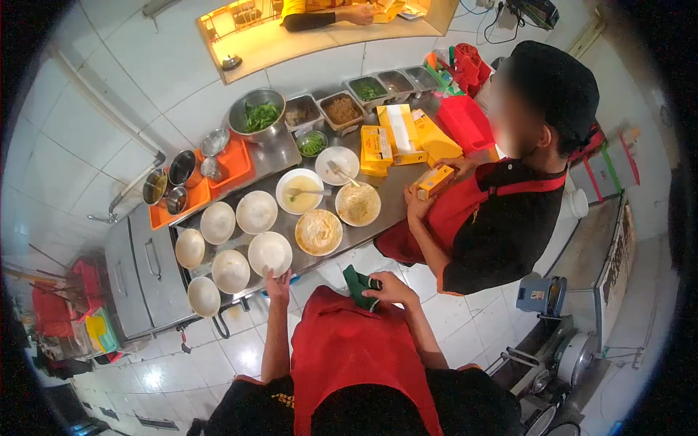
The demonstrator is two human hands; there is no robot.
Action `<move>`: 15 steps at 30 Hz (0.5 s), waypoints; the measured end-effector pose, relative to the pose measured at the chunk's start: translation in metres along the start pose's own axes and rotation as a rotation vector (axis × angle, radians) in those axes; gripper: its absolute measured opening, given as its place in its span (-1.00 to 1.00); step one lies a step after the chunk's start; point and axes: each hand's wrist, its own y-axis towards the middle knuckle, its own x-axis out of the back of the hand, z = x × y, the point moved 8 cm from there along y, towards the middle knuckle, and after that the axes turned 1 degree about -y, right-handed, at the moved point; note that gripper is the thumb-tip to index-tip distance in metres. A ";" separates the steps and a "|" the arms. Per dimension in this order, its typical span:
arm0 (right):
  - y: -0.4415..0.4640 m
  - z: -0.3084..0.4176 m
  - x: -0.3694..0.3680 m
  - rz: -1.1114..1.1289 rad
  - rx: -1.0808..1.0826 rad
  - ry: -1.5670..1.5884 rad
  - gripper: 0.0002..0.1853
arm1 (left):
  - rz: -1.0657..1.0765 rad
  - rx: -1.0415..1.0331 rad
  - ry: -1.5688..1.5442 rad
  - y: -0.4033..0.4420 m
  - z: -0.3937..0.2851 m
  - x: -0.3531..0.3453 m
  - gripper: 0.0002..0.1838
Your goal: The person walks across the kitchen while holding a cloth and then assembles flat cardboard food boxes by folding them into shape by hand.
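My left hand (277, 285) is at the near rim of a white bowl (270, 252), its fingers closed on the edge. In my right hand (393, 289) is a dark green cloth (359, 289), bunched up in front of my red apron. More pale bowls stand left of the gripped one, among them a bowl (231, 270) and another bowl (257, 212). To its right are a bowl of noodles (318, 232) and a second noodle bowl (359, 204). Behind them a bowl of yellowish liquid (299, 190) has a utensil in it.
A co-worker (502, 218) at the right holds a yellow box (434, 181). Yellow cartons (398, 134), a red tray (465, 122) and ingredient pans (342, 110) line the back. An orange tray (234, 166) with metal pots stands at left. Another person's arm (320, 19) shows through the hatch.
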 end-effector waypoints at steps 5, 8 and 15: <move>0.000 -0.001 -0.001 -0.015 0.034 -0.012 -0.56 | 0.001 0.169 -0.028 -0.039 -0.002 -0.013 -0.38; -0.003 -0.001 -0.001 -0.010 0.006 0.019 -0.56 | -0.023 0.176 0.035 -0.046 -0.005 -0.001 -0.47; 0.001 -0.014 -0.014 0.054 -0.075 0.027 -0.57 | 0.069 0.132 0.040 -0.039 -0.011 -0.002 -0.42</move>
